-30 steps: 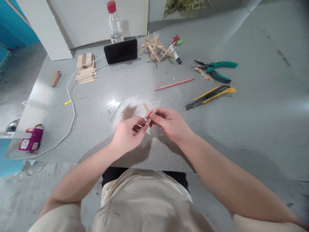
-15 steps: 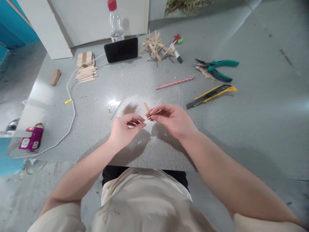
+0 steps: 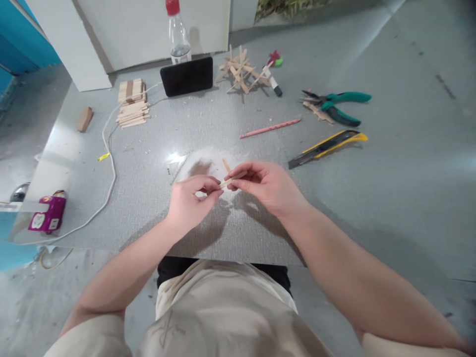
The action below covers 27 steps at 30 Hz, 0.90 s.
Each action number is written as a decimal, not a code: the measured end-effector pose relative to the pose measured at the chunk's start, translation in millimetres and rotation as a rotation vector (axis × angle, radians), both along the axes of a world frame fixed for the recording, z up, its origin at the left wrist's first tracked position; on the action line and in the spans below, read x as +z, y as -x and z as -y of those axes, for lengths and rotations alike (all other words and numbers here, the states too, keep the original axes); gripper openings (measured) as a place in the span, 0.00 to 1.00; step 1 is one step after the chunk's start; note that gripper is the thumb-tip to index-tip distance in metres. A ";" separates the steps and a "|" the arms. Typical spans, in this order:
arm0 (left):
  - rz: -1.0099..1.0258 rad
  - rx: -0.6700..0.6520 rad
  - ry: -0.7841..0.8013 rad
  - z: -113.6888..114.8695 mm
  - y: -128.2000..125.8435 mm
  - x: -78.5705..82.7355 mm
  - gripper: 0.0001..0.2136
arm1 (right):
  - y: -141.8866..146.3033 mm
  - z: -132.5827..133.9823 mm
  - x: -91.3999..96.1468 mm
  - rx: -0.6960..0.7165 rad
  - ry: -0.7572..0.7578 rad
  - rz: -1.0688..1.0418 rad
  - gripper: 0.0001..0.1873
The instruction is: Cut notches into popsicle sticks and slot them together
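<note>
Both of my hands meet over the middle of the grey mat (image 3: 148, 163). My right hand (image 3: 267, 186) pinches a short wooden stick (image 3: 232, 179) between thumb and fingers. My left hand (image 3: 191, 201) is closed in a pinch at the stick's near end. A second small stick piece (image 3: 225, 164) lies on the mat just beyond my fingers, in a bright patch of light. What, if anything, my left fingers hold besides the stick's end is hidden.
On the mat lie a yellow utility knife (image 3: 329, 144), green-handled pliers (image 3: 338, 106), a pink pencil (image 3: 269, 129), a stick structure (image 3: 241, 69), a marker (image 3: 273, 84), a black phone (image 3: 187, 75), a bottle (image 3: 177, 32), a stack of wooden sticks (image 3: 132, 104), a white cable (image 3: 109, 163).
The stick between my fingers has turned from steeply tilted to nearly level. Both hands have stayed in about the same place.
</note>
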<state>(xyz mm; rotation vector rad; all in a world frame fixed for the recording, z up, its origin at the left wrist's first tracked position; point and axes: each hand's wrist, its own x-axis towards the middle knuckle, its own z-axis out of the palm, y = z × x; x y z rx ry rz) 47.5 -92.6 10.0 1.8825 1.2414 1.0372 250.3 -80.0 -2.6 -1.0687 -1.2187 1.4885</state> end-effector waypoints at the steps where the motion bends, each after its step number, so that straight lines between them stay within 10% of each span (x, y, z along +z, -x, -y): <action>1: -0.008 0.002 0.016 0.1 0.3 -0.3 0.02 | 0.0 0.2 0.4 0.002 0.000 0.006 0.08; 8: -0.080 -0.005 0.153 -3.5 3.4 -0.5 0.05 | -1.7 0.5 -0.5 0.016 -0.019 0.132 0.06; 13: -0.224 -0.159 0.195 -15.4 9.6 -3.6 0.04 | -9.8 -0.2 2.3 -0.041 -0.293 0.589 0.05; 22: -0.524 -0.448 -0.323 -36.5 15.0 -25.6 0.12 | -84.4 -1.2 33.7 -0.259 -0.582 1.227 0.13; 27: -0.541 -0.467 -0.511 -45.9 18.7 -27.9 0.07 | -159.5 -9.2 7.0 -0.188 -0.497 1.580 0.24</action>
